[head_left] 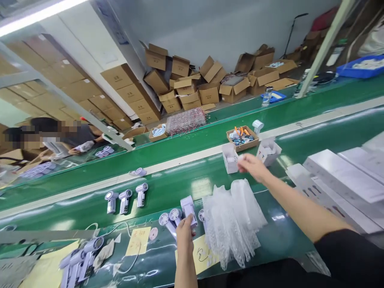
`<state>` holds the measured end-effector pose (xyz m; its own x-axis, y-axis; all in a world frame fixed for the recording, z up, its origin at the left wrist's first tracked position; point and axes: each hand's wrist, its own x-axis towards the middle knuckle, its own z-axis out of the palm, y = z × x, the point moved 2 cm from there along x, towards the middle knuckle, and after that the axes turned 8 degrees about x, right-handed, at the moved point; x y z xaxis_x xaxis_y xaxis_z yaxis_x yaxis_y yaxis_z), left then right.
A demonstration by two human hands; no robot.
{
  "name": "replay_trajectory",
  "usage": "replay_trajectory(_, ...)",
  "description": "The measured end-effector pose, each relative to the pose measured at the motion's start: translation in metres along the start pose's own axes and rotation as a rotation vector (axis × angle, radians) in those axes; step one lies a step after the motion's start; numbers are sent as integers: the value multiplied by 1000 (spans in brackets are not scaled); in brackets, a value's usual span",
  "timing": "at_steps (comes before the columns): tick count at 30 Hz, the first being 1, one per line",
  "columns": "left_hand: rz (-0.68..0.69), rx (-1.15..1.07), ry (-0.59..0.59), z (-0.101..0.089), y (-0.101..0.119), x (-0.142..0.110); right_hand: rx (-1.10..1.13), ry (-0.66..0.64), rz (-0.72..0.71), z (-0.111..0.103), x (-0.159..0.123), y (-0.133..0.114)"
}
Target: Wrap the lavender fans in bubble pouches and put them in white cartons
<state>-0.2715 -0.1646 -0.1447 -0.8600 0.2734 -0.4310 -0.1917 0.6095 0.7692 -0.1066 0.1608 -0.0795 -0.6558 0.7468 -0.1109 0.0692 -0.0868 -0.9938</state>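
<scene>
— Fingers (188,222) of the left hand (184,234) wrapped round a pale handheld fan (189,208), clamped on its body at the near edge of the green belt (300,116).
— And the right hand (253,166)?
— Stretched forward and to the right, fingertips pinched together on something small and white just beside the small white box (230,158). Cannot tell what exactly.
— Lie of the held fan?
— Long axis running up and away from the palm, head end farther out. Left hand on it, right hand well apart.
— Biggest things around?
— Stacked cardboard cartons (186,86) along the far wall; flat white cartons (345,176) at the right edge. Then a heap of clear bubble bags (234,220) between the two hands, just right of the fan.
— Smaller?
— Open brown tray (242,138) with orange-handled tools beyond the white box. Three fans (125,200) standing in a row to the left, two more fan heads (169,218) touching the held one. Yellow paper slip (138,241) near the left wrist.
— Anything in the way?
— Only the bag heap, between fan and white box.
</scene>
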Motion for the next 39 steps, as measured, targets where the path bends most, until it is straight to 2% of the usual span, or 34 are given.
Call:
replay_trajectory(1,-6,-157,-73,10,9,-15,165,-126,170,12,-29,10)
replay_trajectory(2,0,-226,-172,25,18,-32,318,-242,332,24,-58,21)
replay_trajectory(3,41,-233,-292,42,28,-49,465,-303,428,35,-82,30)
replay_trajectory(4,80,-207,-408,60,36,-67,599,-305,470,43,-102,38)
replay_trajectory(6,198,-82,-660,96,48,-100,806,-165,452,47,-127,50)
replay_trajectory(8,423,97,-769,121,53,-121,896,81,364,31,-141,55)
replay_trajectory(9,584,218,-744,129,54,-127,902,195,324,18,-147,56)
replay_trajectory(11,921,527,-566,141,54,-130,861,322,293,-12,-166,56)
replay_trajectory(12,1049,699,-461,146,52,-127,828,334,306,-27,-177,56)
replay_trajectory(14,1152,986,-332,158,49,-117,765,272,384,-50,-204,59)
replay_trajectory(16,1121,1110,-309,169,48,-106,728,152,457,-63,-229,66)
replay_trajectory(19,1066,1094,-299,177,58,-97,768,-36,493,-65,-252,79)
replay_trajectory(22,1096,903,-358,176,74,-106,842,-177,502,-56,-250,83)
replay_trajectory(25,1202,704,-471,171,86,-124,918,-318,460,-54,-233,70)
replay_trajectory(27,1291,692,-385,169,88,-133,979,-376,442,-59,-225,59)
replay_trajectory(30,1366,740,-126,166,85,-144,1080,-434,444,-70,-227,48)
replay_trajectory(32,1352,736,-69,167,83,-151,1118,-475,437,-73,-232,45)
replay_trajectory(33,1324,699,-92,168,82,-154,1114,-482,431,-73,-233,44)
replay_trajectory(35,1210,558,-228,171,83,-159,1064,-455,422,-69,-234,46)
replay_trajectory(37,972,354,-380,174,83,-161,994,-377,418,-66,-230,49)
replay_trajectory(39,675,175,-452,175,80,-160,920,-272,428,-65,-227,54)
